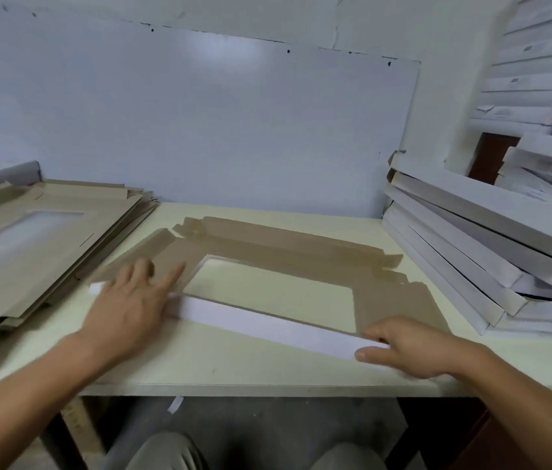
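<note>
A flat brown cardboard box blank (288,249) with a rectangular window cut in its middle lies on the pale table (233,371). Its near flap (267,325) is folded up and over, showing its white side. My left hand (128,307) presses down on the left end of this flap with straight, spread fingers. My right hand (410,347) holds the flap's right end, thumb on the near side and fingers behind it.
A stack of flat brown blanks (40,239) lies on the left of the table. Finished white boxes (491,239) are piled at the right, with more stacked behind. A white board (200,123) backs the table. My knees show below the table's front edge.
</note>
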`<state>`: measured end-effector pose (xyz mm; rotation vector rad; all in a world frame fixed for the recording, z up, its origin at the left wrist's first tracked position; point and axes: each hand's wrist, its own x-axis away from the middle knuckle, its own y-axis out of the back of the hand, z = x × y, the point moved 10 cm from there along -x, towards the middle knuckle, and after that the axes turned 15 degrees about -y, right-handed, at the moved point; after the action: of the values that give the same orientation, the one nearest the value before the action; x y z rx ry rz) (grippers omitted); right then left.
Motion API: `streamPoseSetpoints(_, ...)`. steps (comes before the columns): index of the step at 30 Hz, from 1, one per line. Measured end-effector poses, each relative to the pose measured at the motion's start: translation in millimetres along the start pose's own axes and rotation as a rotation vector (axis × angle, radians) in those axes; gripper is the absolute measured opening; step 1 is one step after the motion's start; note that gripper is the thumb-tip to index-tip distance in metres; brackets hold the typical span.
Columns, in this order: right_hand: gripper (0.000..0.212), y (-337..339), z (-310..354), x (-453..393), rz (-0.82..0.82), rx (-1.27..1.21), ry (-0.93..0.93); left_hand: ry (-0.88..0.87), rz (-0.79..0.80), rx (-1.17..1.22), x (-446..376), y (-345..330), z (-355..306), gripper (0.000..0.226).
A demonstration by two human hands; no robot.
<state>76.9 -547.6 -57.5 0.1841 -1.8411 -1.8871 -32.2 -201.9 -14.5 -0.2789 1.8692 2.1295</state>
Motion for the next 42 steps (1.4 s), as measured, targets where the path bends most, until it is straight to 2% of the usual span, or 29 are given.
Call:
streamPoseSetpoints(2,0.043,-3,43,-3,0.079,-0.03,0.084,-0.107,-0.062,0.189,-2,15,-52,0.055)
streamPoseSetpoints(5,0.041,-12,101,-15,0.179,-0.17,0.105,-0.386,-0.148,0.387,10,45,-138,0.042)
streamPoseSetpoints(8,0.029,-28,146,-30,0.369,-0.544,0.035,-0.59,-0.131,0.459,22,58,-195,0.048)
streamPoseSetpoints(10,0.024,-33,163,-44,0.379,-0.757,-0.105,-0.671,-0.081,0.353,27,50,-213,0.049)
streamPoseSetpoints(12,0.024,-38,176,-56,0.401,-0.996,-0.235,-0.698,-0.05,0.183,26,38,-218,0.042)
streamPoseSetpoints(14,0.027,-43,197,-65,0.532,-1.288,-0.236,-0.626,0.116,0.141,22,10,-205,0.05)
streamPoseSetpoints(15,0.031,-41,202,-69,0.572,-1.353,-0.216,-0.61,0.148,0.137,21,0,-197,0.051)
streamPoseSetpoints(16,0.032,-37,202,-72,0.586,-1.36,-0.181,-0.609,0.094,0.134,21,-1,-188,0.043)
streamPoseSetpoints(17,0.029,-33,196,-77,0.566,-1.325,-0.145,-0.622,0.045,0.167,21,2,-179,0.034)
streamPoseSetpoints(19,0.02,-23,169,-86,0.472,-1.217,-0.096,-0.66,-0.009,0.262,21,7,-159,0.032)
streamPoseSetpoints(21,0.027,-5,123,-94,0.285,-1.082,-0.087,-0.68,-0.063,0.337,23,13,-131,0.036)
streamPoseSetpoints(23,0.041,27,71,-97,0.002,-0.746,-0.039,-0.606,-0.059,0.461,21,3,-93,0.041)
streamPoseSetpoints(24,0.045,39,50,-96,-0.086,-0.513,-0.012,-0.55,-0.04,0.472,18,-4,-72,0.043)
streamPoseSetpoints(26,0.062,39,7,-95,-0.069,-0.075,-0.053,-0.47,0.012,0.448,14,-18,-35,0.043)
streamPoseSetpoints(28,0.078,29,-30,-91,0.006,0.141,-0.142,-0.452,0.064,0.518,12,-24,-9,0.037)
streamPoseSetpoints(30,0.079,21,-34,-87,0.024,0.223,-0.126,-0.444,0.09,0.638,11,-27,12,0.03)
streamPoseSetpoints(31,0.07,21,-26,-86,-0.005,0.244,-0.079,-0.44,0.095,0.677,10,-27,20,0.028)
streamPoseSetpoints(34,0.02,32,7,-81,-0.124,0.208,0.031,-0.401,0.087,0.611,0,-30,49,0.047)
streamPoseSetpoints(36,0.021,34,32,-76,-0.126,0.197,0.072,-0.295,0.076,0.437,-6,-25,71,0.058)
streamPoseSetpoints(39,0.029,21,70,-68,-0.045,0.175,0.101,-0.095,-0.135,0.26,-12,15,88,0.067)
streamPoseSetpoints(41,0.028,10,99,-63,-0.006,0.09,0.152,-0.119,-0.291,0.223,-11,43,54,0.059)
streamPoseSetpoints(42,0.025,6,113,-61,-0.008,0.033,0.175,-0.183,-0.312,0.28,-10,48,27,0.055)
